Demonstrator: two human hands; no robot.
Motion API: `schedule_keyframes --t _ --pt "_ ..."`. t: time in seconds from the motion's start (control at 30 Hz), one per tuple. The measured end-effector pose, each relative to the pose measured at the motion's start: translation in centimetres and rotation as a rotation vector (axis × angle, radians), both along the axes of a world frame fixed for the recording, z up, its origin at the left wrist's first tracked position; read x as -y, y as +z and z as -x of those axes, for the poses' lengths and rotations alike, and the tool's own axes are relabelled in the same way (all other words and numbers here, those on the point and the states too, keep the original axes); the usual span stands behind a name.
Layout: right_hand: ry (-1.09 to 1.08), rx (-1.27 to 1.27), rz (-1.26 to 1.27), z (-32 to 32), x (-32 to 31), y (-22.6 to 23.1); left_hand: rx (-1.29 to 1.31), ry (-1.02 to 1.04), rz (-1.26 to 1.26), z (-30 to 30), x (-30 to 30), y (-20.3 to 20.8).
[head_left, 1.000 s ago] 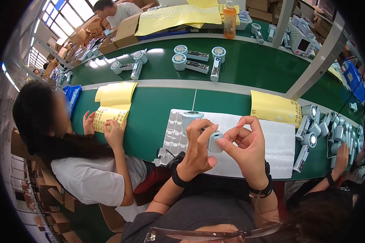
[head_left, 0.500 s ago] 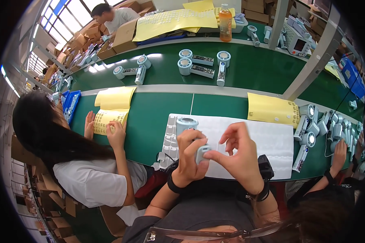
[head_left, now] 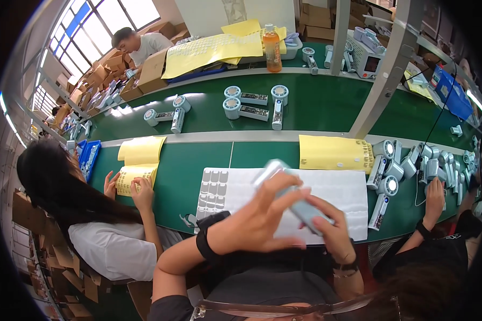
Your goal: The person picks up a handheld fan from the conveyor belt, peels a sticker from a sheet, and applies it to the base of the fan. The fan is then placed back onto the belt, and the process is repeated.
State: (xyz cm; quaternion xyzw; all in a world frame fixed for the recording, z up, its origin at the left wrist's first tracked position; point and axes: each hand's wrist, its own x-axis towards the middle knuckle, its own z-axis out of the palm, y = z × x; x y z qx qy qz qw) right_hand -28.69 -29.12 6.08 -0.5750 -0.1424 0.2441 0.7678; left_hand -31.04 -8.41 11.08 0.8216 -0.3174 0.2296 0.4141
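A light-blue handheld fan [head_left: 309, 218] slants across in front of me, its upper end blurred by motion. My right hand [head_left: 331, 227] is closed round the lower end of its handle. My left hand [head_left: 254, 219] crosses in front of the fan's middle with fingers spread and smeared; whether they touch it is unclear. Beneath both hands lies a white padded sheet [head_left: 343, 198] on the green table. Along its left side is a sheet of grey stickers [head_left: 214, 190].
Yellow sticker sheets [head_left: 332, 150] lie beyond the white sheet. More handheld fans [head_left: 388, 186] crowd the right, by a co-worker's hand [head_left: 435, 198]. Another co-worker [head_left: 118, 241] handles a yellow sheet at left. Several fans [head_left: 232, 108] and a drink bottle [head_left: 273, 51] stand across a shelf edge.
The fan has tipped from upright to slanting. My right hand has moved from pinching near its end to gripping the handle; my left has loosened and spread. The whole view has shifted.
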Motion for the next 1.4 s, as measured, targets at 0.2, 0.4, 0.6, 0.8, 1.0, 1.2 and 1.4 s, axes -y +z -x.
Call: schedule_keyframes --t 0.2,0.4,0.6,0.8,1.0,1.2,1.4 --pt "-0.693 0.904 0.935 2.4 13.3 -1.1 -0.015 0.45 -0.332 -15.3 -4.0 -6.7" --pt "-0.969 0.827 1.3 1.1 18.7 -8.2 -0.444 0.82 -0.541 -23.1 -1.7 -11.6" --pt "-1.022 0.921 1.561 -0.6 17.6 -9.3 -0.082 0.858 -0.307 -23.0 -3.7 -11.1" --pt "-0.939 1.014 1.087 -1.2 7.9 -4.0 0.293 0.803 0.131 -11.3 -6.3 -2.1" --pt "-0.025 0.952 0.452 2.1 -8.7 -5.9 0.373 0.662 0.555 -0.4 -7.2 -1.9" --pt "0.118 1.057 0.526 4.9 -13.6 -7.8 0.353 0.88 0.593 5.4 -8.6 -4.3" --pt "-0.004 0.891 0.461 5.2 -14.5 -8.3 0.252 0.849 0.531 5.4 -8.4 -5.5"
